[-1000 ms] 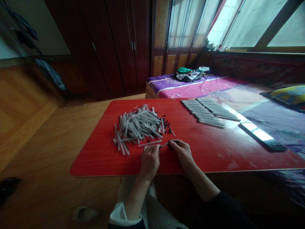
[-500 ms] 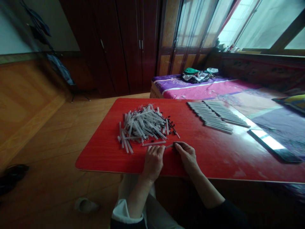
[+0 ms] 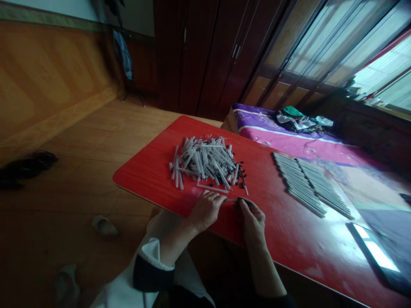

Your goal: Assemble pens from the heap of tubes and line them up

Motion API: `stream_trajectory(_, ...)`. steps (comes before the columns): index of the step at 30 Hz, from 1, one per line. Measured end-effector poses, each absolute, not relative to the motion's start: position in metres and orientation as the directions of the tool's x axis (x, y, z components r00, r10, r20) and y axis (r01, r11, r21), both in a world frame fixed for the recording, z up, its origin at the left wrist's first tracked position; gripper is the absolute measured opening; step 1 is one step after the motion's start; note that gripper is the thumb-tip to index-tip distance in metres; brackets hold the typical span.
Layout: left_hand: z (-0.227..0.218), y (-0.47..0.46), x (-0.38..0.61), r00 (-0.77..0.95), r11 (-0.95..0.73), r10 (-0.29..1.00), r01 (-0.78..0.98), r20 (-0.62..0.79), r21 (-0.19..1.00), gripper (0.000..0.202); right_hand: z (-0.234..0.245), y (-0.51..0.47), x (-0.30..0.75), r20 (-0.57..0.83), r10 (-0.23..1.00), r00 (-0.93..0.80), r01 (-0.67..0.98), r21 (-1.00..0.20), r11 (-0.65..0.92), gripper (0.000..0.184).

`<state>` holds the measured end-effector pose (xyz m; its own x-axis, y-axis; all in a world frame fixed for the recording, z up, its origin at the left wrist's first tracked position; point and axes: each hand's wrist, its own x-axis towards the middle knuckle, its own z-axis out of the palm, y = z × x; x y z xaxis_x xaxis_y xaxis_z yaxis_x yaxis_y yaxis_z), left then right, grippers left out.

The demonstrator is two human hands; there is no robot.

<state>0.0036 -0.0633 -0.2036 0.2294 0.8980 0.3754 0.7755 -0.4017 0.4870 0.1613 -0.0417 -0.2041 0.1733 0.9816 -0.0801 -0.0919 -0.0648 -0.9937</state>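
Observation:
A thin pale pen (image 3: 231, 200) with a dark end spans the gap between my two hands, low over the red table (image 3: 154, 171). My left hand (image 3: 207, 210) is closed around its pale end. At the dark end, the fingers of my right hand (image 3: 255, 218) pinch together; they partly hide what they grip. Just beyond the hands lies a heap of translucent pen barrels (image 3: 205, 160), with small black pen caps (image 3: 241, 171) along its right side. One loose barrel (image 3: 212, 188) rests in front of the heap. Farther right, dark-ended pens (image 3: 298, 184) lie in two neat rows.
A smartphone (image 3: 374, 252) lies on the table's right side, its screen reflecting light. Behind the table stands a bed (image 3: 266, 137) with a pile of clothes (image 3: 298, 119). Pale shoes (image 3: 105, 225) are on the wooden floor at left, and dark wardrobes (image 3: 199, 55) line the back.
The whole view has tilted and shifted as my head moved. Both hands keep hold of the pen in nearly the same place before the heap. The heap and rows look unchanged.

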Motion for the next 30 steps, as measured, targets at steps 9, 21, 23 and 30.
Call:
stream_trajectory(9, -0.2071, -0.0635, 0.0049, 0.238, -0.418, 0.89, 0.768, 0.39, 0.485, 0.022, -0.2009, -0.0472, 0.1624, -0.055, 0.978, 0.202, 0.035, -0.997, -0.063, 0.024)
stream_trajectory(21, -0.2096, -0.0624, 0.0057, 0.247, -0.424, 0.885, 0.776, 0.394, 0.467, 0.023, -0.2003, -0.0501, 0.1626, -0.057, 0.978, 0.199, -0.044, -0.998, -0.049, 0.025)
stream_trajectory(23, -0.2091, -0.0631, 0.0055, 0.256, -0.43, 0.884, 0.775, 0.391, 0.463, 0.023, -0.1985, -0.0503, 0.1608, -0.067, 0.972, 0.224, -0.026, -0.998, -0.063, 0.023)
stream_trajectory(30, -0.2091, -0.0633, 0.0055, 0.252, -0.428, 0.884, 0.777, 0.395, 0.461, 0.025, -0.1955, -0.0506, 0.1589, -0.092, 0.973, 0.213, -0.011, -0.996, -0.092, 0.029)
